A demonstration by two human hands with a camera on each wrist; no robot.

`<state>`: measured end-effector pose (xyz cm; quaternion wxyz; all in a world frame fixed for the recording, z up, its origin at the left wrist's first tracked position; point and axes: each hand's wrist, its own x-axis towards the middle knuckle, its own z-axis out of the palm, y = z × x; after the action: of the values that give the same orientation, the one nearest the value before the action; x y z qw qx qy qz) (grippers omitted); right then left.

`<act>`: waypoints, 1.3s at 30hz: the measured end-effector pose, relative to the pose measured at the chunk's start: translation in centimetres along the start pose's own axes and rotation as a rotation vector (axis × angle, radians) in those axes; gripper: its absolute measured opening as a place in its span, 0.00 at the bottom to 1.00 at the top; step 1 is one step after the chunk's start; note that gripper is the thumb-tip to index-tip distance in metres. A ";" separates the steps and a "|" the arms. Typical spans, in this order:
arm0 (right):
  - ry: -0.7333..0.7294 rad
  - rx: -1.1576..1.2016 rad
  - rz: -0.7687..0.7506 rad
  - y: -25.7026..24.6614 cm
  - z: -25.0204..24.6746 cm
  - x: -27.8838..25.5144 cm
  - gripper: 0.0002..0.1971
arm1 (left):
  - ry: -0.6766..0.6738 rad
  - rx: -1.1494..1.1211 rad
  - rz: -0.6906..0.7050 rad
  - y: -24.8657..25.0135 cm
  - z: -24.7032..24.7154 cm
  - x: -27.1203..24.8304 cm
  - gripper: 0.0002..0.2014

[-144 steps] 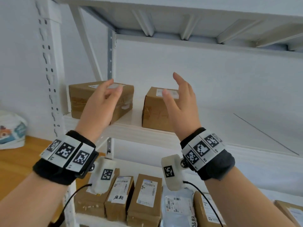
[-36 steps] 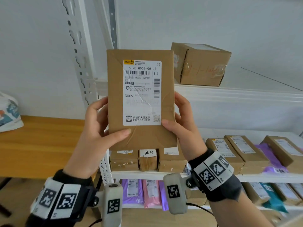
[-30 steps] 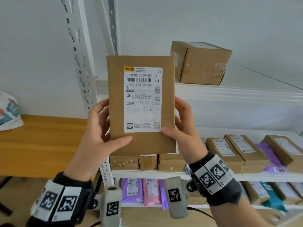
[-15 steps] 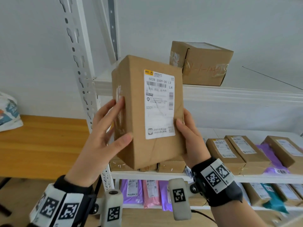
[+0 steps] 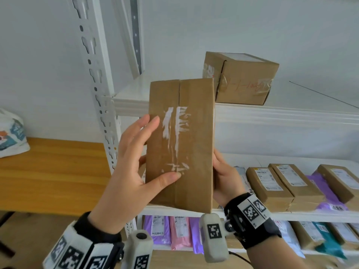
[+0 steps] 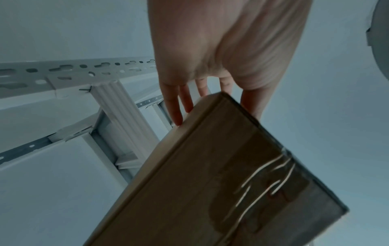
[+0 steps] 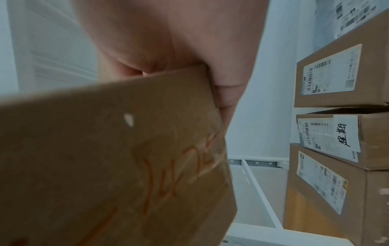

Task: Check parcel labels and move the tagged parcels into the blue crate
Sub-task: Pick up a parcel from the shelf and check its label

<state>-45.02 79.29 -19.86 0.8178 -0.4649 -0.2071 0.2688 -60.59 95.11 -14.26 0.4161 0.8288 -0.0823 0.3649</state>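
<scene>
I hold a brown cardboard parcel (image 5: pixel 194 152) upright in front of the rack, its taped seam side facing me. No shipping label shows on this face. My left hand (image 5: pixel 136 156) holds the parcel's left edge, thumb on the front and fingers stretched along the side. My right hand (image 5: pixel 223 177) grips the lower right edge, its fingers hidden behind the box. In the right wrist view the parcel (image 7: pixel 105 149) carries red handwriting. The left wrist view shows the parcel's (image 6: pixel 210 191) torn tape. No blue crate is in view.
Another brown box (image 5: pixel 240 80) sits on the upper shelf behind the held parcel. Labelled boxes (image 5: pixel 272 183) line the middle shelf, one with a handwritten tag (image 7: pixel 341 134). Purple and pink mailers (image 5: pixel 171 230) lie below. A wooden table (image 5: pixel 48 167) with a white bag (image 5: pixel 11 133) stands left.
Both hands took the parcel off the upper shelf and held its label towards me. It has since turned about its upright axis, so the label faces away and the taped side faces me.
</scene>
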 end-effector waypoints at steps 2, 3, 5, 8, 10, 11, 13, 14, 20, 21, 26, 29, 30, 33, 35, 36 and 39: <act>0.009 -0.020 0.002 0.0 0.0 0.0 0.23 | 0.005 0.000 0.005 -0.2 0.0 0.0 0.38; 0.012 -0.031 0.003 0.0 0.0 0.0 0.23 | 0.006 0.001 0.004 -0.3 0.0 0.0 0.36; 0.012 -0.053 0.000 -0.2 0.1 0.0 0.24 | 0.009 0.001 -0.001 -0.5 -0.1 -0.1 0.32; 0.004 -0.099 -0.020 -0.5 0.2 -0.1 0.23 | 0.016 -0.006 0.020 -1.0 -0.3 -0.1 0.29; -0.005 -0.142 -0.039 -0.7 0.4 -0.4 0.21 | 0.021 -0.016 0.029 -1.3 -0.6 -0.3 0.29; -0.005 -0.157 -0.047 -0.9 0.6 -0.5 0.20 | 0.021 -0.013 0.027 -1.5 -0.8 -0.4 0.29; -0.010 -0.176 -0.061 -1.1 1.0 -0.7 0.20 | 0.022 -0.016 0.008 -1.5 -1.1 -0.7 0.29; -0.016 -0.186 -0.069 -1.3 1.3 -0.8 0.20 | 0.027 -0.042 -0.006 -1.5 -1.3 -0.7 0.29; -0.071 -0.295 -0.151 -2.2 2.7 -1.6 0.24 | 0.145 -0.178 -0.127 -1.5 -2.2 -1.2 0.25; -0.078 -0.317 -0.170 -2.2 2.9 -1.8 0.25 | 0.151 -0.176 -0.137 -1.7 -2.4 -1.4 0.27; -0.125 -0.428 -0.268 -2.4 3.4 -2.5 0.29 | 0.086 -0.359 -0.319 -2.6 -2.5 -2.8 0.45; -0.139 -0.520 -0.342 -2.1 3.5 -2.7 0.28 | 0.089 -0.450 -0.467 -2.7 -2.2 -3.5 0.43; -0.137 -0.537 -0.361 -2.0 3.6 -2.8 0.27 | 0.107 -0.495 -0.529 -2.8 -2.0 -3.7 0.39; -0.129 -0.575 -0.388 -1.9 3.8 -2.9 0.23 | 0.152 -0.594 -0.673 -3.0 -1.6 -3.5 0.24; -0.117 -0.576 -0.403 -2.0 3.8 -3.0 0.23 | 0.105 -0.307 -0.690 -3.1 -1.3 -4.0 0.21; -0.104 -0.584 -0.410 -2.0 3.8 -3.0 0.25 | 0.074 -0.105 -0.678 -3.3 -1.2 -4.2 0.21; -0.067 -0.632 -0.426 -1.8 3.7 -3.0 0.31 | 0.013 0.128 -0.694 -4.4 -1.2 -5.1 0.38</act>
<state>-49.08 78.98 -16.81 0.6644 -0.6315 -0.3986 0.0306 -62.94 97.98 -19.97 0.4629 0.8295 0.2302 0.2113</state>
